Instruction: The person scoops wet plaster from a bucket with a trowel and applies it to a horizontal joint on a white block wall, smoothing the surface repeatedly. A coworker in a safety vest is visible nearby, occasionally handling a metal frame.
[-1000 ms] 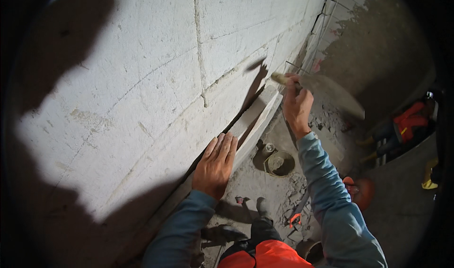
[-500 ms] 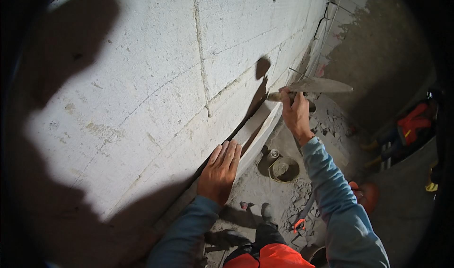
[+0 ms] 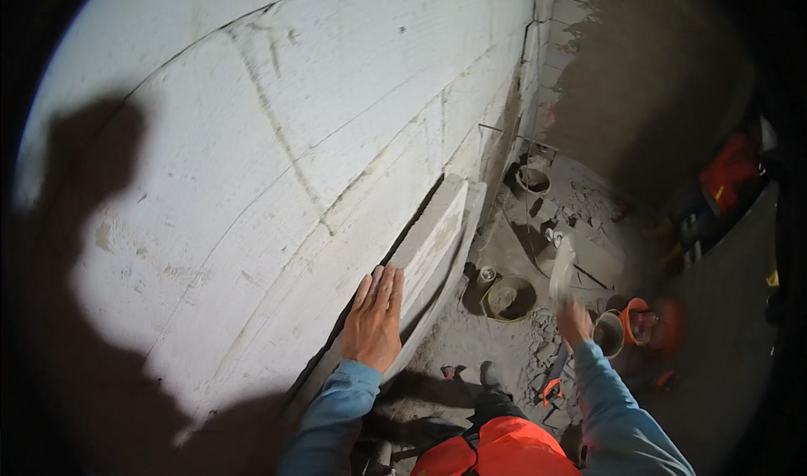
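Observation:
My left hand (image 3: 374, 325) lies with its fingers stretched out and close together on the top of a long pale slab (image 3: 420, 245). That slab runs along the white block wall (image 3: 227, 182), with a dark gap between the two. Out to the right, apart from the slab, my right hand (image 3: 575, 321) is closed round a trowel (image 3: 564, 266). The trowel's blade points away from me and is smeared by motion; its handle is mostly hidden in the fist.
Below, a bucket of grey mix (image 3: 508, 299) stands near a small can (image 3: 487, 274). An orange bucket (image 3: 636, 320) is beside a pale one (image 3: 608, 335). Another bucket (image 3: 533, 180) stands farther off. Rubble (image 3: 538, 358) litters the floor. A person in an orange vest (image 3: 730, 173) is at far right.
My right hand has swung the trowel from the slab's far end down and right, over the floor. My left hand stays on the slab. The view has shifted, showing more slab and buckets.

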The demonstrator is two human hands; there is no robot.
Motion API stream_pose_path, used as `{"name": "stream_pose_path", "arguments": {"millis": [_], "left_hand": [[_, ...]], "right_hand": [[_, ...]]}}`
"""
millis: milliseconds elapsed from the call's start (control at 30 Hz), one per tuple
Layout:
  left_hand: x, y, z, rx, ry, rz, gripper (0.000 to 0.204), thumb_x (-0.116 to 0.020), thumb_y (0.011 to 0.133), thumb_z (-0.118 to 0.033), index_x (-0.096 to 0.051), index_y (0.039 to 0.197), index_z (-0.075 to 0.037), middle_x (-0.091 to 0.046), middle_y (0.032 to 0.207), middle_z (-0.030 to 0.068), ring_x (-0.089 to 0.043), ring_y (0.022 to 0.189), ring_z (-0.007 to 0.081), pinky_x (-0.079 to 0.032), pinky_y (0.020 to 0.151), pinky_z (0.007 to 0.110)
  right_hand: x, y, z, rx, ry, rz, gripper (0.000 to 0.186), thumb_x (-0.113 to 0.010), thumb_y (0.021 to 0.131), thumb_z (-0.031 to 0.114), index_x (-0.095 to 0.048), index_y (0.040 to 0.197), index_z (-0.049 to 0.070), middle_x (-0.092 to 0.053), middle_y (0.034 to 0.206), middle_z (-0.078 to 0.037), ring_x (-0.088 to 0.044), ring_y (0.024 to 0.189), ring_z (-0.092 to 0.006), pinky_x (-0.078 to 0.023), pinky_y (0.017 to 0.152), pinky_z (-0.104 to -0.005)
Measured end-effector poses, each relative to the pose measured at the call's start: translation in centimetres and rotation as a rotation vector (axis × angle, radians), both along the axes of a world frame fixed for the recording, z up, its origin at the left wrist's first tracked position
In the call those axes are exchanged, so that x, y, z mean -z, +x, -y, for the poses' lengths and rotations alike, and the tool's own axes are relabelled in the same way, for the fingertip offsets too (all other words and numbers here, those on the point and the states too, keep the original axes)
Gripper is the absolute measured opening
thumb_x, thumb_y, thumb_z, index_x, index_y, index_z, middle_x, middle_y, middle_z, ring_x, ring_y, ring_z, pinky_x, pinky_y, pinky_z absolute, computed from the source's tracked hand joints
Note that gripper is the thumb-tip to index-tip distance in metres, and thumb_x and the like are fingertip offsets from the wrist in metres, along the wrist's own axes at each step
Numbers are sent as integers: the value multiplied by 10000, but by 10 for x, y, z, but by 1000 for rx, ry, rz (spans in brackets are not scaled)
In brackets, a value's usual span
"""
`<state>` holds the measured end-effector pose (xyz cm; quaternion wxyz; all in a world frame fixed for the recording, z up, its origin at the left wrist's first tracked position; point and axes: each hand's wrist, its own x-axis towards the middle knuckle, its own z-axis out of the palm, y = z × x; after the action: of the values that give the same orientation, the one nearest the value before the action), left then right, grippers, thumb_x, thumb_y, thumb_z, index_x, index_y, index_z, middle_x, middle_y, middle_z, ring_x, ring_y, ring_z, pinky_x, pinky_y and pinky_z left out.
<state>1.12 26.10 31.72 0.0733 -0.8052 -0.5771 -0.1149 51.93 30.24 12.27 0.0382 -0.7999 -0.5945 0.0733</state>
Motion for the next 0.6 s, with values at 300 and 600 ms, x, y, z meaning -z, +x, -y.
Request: {"name": "stream_pose_path", "arguments": {"millis": [300,600], "left_hand": [[-15,31,-1,-47,80,259,914,-865,873,-131,-449,1673,14,-504,1694,256,-472,1584,417,-326,1347,561],[112,160,48,-166,-294,715,201,-852,1008,-220,-774,1012,-36,-743,879,159,-690,739,348,-552,664,448]], "right_hand": [[146,166,437,104,-1121,56,376,-813,892,411,-875,1105,106,-845,1142,-178,-816,1091,-348,-650,879,-500],[176,135,242,354,-396,-228,353,-606,1002,287,-767,1175,24,-789,1162,-265,-762,1077,-487,-614,949,-583]]}}
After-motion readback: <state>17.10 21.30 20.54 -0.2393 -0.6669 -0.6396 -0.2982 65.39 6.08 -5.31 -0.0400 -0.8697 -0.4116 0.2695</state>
